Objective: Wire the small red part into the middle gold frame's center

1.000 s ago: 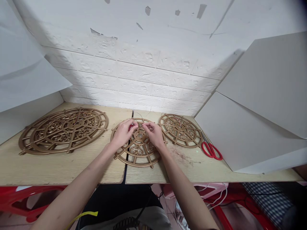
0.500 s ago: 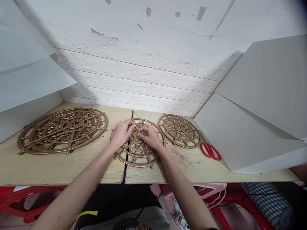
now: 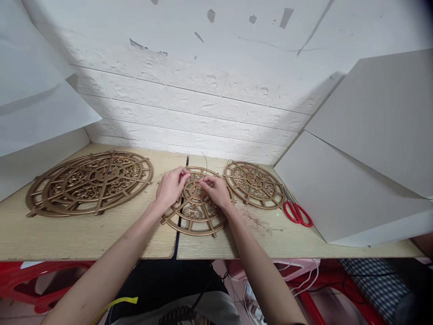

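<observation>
A gold openwork disc (image 3: 196, 216) lies flat on the wooden table (image 3: 84, 234), straddling the gap between two boards. Both my hands rest on its upper half near the hub. My left hand (image 3: 171, 188) is closed in a pinch, with something small and red showing at its fingertips. My right hand (image 3: 216, 189) is closed too, pinching a thin dark wire (image 3: 204, 160) that curves upward from the hub. The hub itself is mostly hidden by my fingers.
A larger gold disc (image 3: 89, 183) lies at the left and a similar small one (image 3: 253, 184) at the right. Red-handled scissors (image 3: 297, 212) lie beside a slanted grey board (image 3: 355, 189). A white brick wall stands behind. Red furniture shows below the table edge.
My hands stayed on the middle disc, with the right fingers shifting slightly left toward the hub. The thin wire now stands up higher above the hub.
</observation>
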`<act>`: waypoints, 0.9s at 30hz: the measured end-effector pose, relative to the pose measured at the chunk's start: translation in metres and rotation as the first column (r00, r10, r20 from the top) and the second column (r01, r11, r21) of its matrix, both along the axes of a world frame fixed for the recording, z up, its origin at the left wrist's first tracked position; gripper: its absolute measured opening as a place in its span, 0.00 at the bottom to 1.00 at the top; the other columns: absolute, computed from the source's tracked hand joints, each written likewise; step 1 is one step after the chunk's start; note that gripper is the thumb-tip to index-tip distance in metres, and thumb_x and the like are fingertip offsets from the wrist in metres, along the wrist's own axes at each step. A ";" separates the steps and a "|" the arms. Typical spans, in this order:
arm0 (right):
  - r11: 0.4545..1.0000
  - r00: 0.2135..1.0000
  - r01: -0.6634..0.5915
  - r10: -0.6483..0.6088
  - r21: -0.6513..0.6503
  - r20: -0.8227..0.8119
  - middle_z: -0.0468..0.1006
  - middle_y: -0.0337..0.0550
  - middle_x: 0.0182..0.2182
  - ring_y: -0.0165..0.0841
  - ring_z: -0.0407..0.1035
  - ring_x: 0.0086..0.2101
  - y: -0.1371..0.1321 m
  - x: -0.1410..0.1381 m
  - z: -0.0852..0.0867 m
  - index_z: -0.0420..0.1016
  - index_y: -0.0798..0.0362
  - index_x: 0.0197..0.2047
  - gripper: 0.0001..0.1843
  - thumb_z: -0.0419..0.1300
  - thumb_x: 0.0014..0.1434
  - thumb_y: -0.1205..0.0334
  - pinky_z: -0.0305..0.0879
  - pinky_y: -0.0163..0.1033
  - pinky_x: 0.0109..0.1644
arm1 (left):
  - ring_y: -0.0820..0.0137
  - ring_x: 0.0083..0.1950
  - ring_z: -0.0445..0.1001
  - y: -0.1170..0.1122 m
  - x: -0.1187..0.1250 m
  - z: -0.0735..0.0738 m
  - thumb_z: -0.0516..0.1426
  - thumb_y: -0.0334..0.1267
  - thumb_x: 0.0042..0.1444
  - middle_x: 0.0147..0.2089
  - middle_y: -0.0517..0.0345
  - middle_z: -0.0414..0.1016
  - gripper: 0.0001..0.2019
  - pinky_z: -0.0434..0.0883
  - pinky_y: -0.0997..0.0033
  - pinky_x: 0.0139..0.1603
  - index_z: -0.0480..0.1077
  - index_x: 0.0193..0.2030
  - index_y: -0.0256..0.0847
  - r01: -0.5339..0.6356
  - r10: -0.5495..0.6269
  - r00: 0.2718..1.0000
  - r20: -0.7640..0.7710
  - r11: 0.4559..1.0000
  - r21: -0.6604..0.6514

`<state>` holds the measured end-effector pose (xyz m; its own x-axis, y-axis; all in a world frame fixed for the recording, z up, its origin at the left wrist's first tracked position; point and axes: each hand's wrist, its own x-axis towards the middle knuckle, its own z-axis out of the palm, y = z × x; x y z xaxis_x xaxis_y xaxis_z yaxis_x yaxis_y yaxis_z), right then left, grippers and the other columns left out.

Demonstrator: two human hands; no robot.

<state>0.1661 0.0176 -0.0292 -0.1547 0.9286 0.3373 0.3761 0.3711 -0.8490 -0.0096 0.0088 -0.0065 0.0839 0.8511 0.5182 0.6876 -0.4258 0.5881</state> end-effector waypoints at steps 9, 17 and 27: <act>0.994 0.950 -0.029 -0.004 -0.102 -0.313 0.79 0.43 0.32 0.33 0.72 0.34 -0.003 0.004 0.011 0.76 0.55 0.30 0.12 0.64 0.48 0.54 0.66 0.38 0.41 | 0.67 0.39 0.74 0.001 0.001 0.001 0.53 0.38 0.58 0.39 0.56 0.78 0.08 0.68 0.68 0.42 0.72 0.40 0.40 0.006 -0.010 0.996 0.084 0.999 0.040; 0.988 0.871 0.089 -0.138 -0.124 -0.472 0.79 0.42 0.32 0.33 0.70 0.35 0.001 0.016 0.016 0.78 0.55 0.27 0.11 0.68 0.43 0.56 0.65 0.38 0.43 | 0.68 0.39 0.73 0.000 0.001 0.001 0.51 0.36 0.58 0.39 0.56 0.77 0.09 0.68 0.69 0.40 0.71 0.42 0.39 0.015 -0.021 0.995 0.098 0.997 0.069; 0.988 0.816 0.054 -0.128 -0.147 -0.564 0.79 0.42 0.33 0.32 0.71 0.34 0.003 0.017 0.017 0.78 0.54 0.29 0.13 0.70 0.39 0.58 0.66 0.38 0.42 | 0.68 0.38 0.73 0.000 0.001 0.001 0.50 0.35 0.58 0.39 0.55 0.77 0.10 0.68 0.70 0.40 0.71 0.42 0.39 0.018 -0.022 0.996 0.090 0.999 0.051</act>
